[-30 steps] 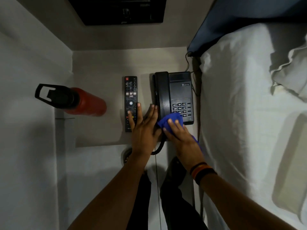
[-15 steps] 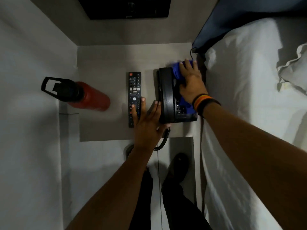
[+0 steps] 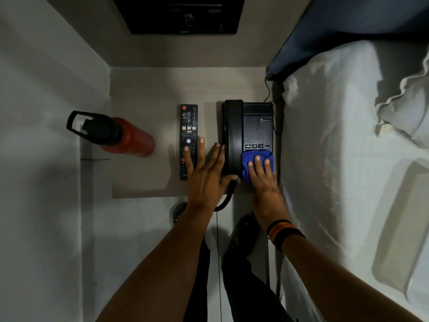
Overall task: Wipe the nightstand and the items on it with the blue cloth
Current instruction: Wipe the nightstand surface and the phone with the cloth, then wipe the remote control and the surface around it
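A pale nightstand (image 3: 148, 89) carries a black telephone (image 3: 255, 122), a black remote control (image 3: 188, 126) and a red bottle with a black lid (image 3: 130, 138). My right hand (image 3: 263, 180) presses the blue cloth (image 3: 251, 159) flat onto the phone's keypad at its near end, hiding most of the keys. My left hand (image 3: 206, 173) lies with fingers spread between the remote and the phone, its fingertips against the handset's left side and over the remote's lower edge. It holds nothing.
A bed with white sheets (image 3: 336, 159) and a pillow (image 3: 408, 101) borders the nightstand on the right. White walls close in on the left. The phone's coiled cord (image 3: 226, 201) hangs over the front edge. A dark panel (image 3: 185, 15) sits on the wall above.
My right hand swept the blue cloth from the phone's near end up to its far end, then back down to the keypad. My left hand stayed beside the handset.
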